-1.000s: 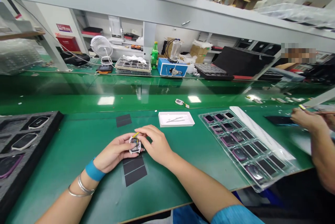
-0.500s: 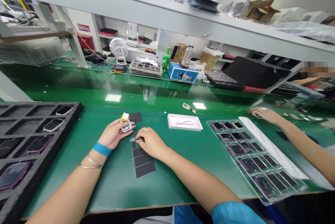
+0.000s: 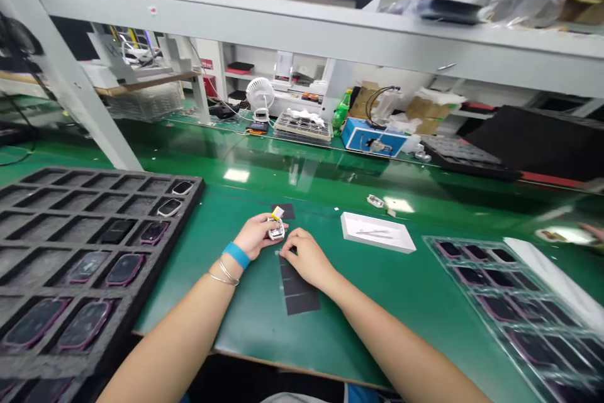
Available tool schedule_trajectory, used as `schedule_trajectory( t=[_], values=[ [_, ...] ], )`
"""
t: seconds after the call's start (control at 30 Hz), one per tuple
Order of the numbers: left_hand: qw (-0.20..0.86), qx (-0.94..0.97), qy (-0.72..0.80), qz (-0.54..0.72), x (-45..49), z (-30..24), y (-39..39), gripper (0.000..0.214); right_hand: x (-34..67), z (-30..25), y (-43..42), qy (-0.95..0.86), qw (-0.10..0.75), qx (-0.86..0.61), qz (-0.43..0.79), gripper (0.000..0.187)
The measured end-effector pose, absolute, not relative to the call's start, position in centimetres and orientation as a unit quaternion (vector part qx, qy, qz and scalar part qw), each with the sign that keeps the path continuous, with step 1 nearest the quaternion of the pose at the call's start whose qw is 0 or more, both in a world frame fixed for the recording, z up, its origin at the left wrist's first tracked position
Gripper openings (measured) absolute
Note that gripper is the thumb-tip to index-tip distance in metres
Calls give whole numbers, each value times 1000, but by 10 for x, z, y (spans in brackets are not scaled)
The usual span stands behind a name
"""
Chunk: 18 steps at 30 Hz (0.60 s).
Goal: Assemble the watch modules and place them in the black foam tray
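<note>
My left hand [image 3: 255,237] is closed around a small white watch case [image 3: 276,230], its open inside facing up. A yellow-and-white tab [image 3: 277,213] sticks up from the case's far edge. Just to the right, my right hand [image 3: 309,257] pinches the far end of a strip of black stickers [image 3: 302,303] on clear backing, lying on the green bench. A small dark bit shows between those fingers, partly hidden by them. Behind my left fingertips lies another black piece [image 3: 285,210].
On the left is a grey foam tray [image 3: 189,217] with several watches. A white box [image 3: 406,244] with tweezers and another opened watch case [image 3: 375,201] lie further back. At right stands a clear plastic tray [image 3: 465,293] of watch parts; a co-worker's hand [image 3: 592,230] shows at the edge.
The view has turned left, bringing in more of the foam tray and leaving little of the co-worker's arm. Both my hands keep nearly the same grip and place on the bench.
</note>
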<state>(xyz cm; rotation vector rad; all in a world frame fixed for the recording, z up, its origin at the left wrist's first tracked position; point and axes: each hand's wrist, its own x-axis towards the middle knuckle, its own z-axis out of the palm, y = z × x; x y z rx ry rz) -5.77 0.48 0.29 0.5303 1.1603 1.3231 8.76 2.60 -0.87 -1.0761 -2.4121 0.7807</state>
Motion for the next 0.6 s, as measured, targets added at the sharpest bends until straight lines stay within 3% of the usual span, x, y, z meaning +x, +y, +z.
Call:
schedule_trajectory(
  t=[0.2,0.33,0.47,0.6],
  values=[
    [610,245,504,560,-59,3,5,15,101,-8,14,-901,222,-296,228,8],
    [599,255,515,557,-56,6,3,19,120,5,8,-887,325,-246,218,6],
    [608,282,517,532,-44,11,-3,28,129,12,16,-806,447,-268,281,9],
    [630,306,513,497,-33,12,-8,34,131,6,26,-744,436,-333,382,9]
  ],
)
